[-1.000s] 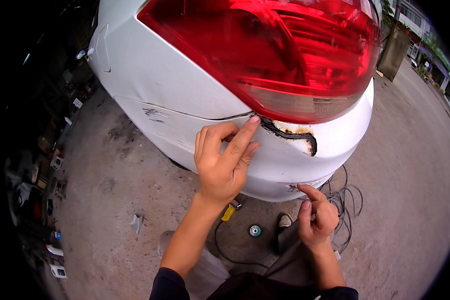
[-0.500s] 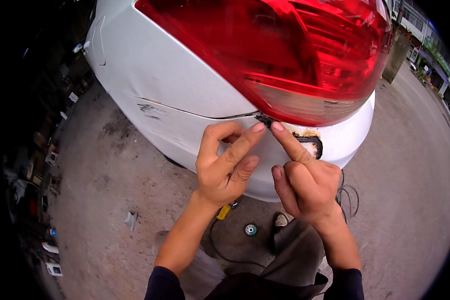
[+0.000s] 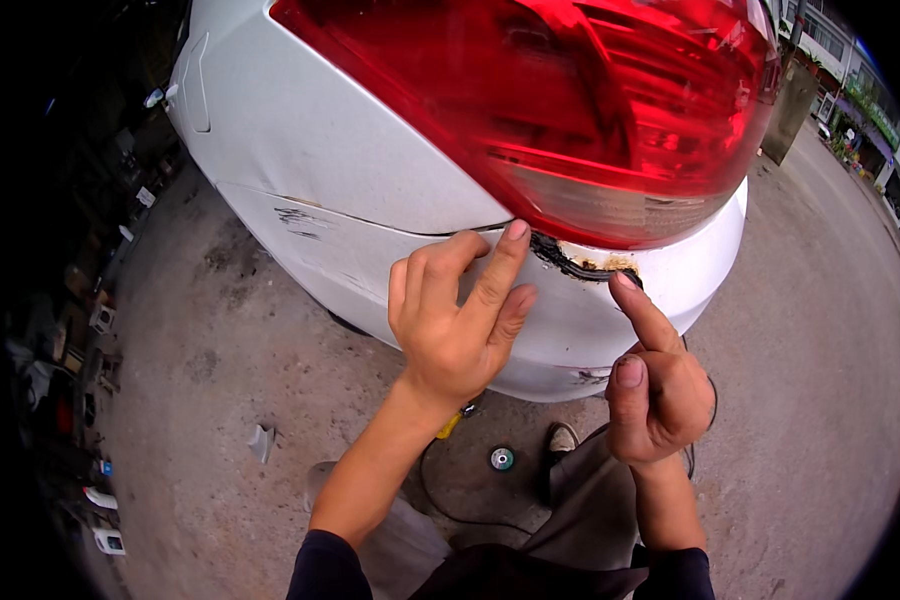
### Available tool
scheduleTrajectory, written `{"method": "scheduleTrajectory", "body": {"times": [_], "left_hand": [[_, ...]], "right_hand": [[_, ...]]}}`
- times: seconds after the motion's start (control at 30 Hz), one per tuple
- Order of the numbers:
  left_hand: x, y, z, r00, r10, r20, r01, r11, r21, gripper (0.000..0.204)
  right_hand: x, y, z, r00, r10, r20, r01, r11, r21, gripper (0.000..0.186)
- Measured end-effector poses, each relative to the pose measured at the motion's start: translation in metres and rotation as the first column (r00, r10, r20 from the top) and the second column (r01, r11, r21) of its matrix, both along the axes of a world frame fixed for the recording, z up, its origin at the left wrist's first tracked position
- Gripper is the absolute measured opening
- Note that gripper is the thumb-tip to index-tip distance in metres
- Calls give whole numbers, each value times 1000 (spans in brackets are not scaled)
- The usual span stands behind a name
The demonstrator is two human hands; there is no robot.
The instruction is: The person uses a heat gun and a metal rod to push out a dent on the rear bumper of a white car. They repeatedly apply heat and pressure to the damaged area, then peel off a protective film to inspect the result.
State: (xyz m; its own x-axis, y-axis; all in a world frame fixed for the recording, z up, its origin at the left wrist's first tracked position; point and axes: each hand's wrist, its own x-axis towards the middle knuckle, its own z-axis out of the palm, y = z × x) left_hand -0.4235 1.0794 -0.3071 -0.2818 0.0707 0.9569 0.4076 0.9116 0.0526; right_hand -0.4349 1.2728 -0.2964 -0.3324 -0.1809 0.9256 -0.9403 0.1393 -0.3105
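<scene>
No containers in view. Your biggest item is the white car bumper panel, filling 10 to 1 o'clock, with the glossy red tail light lens above it at 12 to 2. The rough grey concrete ground leaves open room at 7 to 9 and at 3 to 4. A black, rust-edged torn gap in the bumper sits under the lens's lower edge, near centre. Your left hand is half open, holds nothing, index tip at the gap's left end. Your right hand is curled, index finger out, tip touching the gap's right end. A small round green-centred disc lies on the ground at 6.
</scene>
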Motion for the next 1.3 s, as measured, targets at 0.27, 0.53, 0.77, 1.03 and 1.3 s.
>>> {"method": "scheduleTrajectory", "body": {"times": [0.27,0.53,0.77,1.03,1.3], "left_hand": [[14,5,16,953,-303,8,262,837,481,29],[7,14,33,876,-464,133,161,541,825,21],[-1,19,31,937,-337,91,149,622,769,20],[-1,17,31,912,-406,61,203,575,793,19],[11,4,33,821,-564,93,162,386,908,28]], "right_hand": [[-5,-14,4,991,-60,-120,66,996,51,23],[1,-24,8,975,-160,157,170,984,-53,17],[-11,-43,31,908,-381,174,351,919,179,45],[-10,-41,51,841,-418,344,313,894,321,49],[5,-27,65,624,-71,778,53,997,48,59]]}}
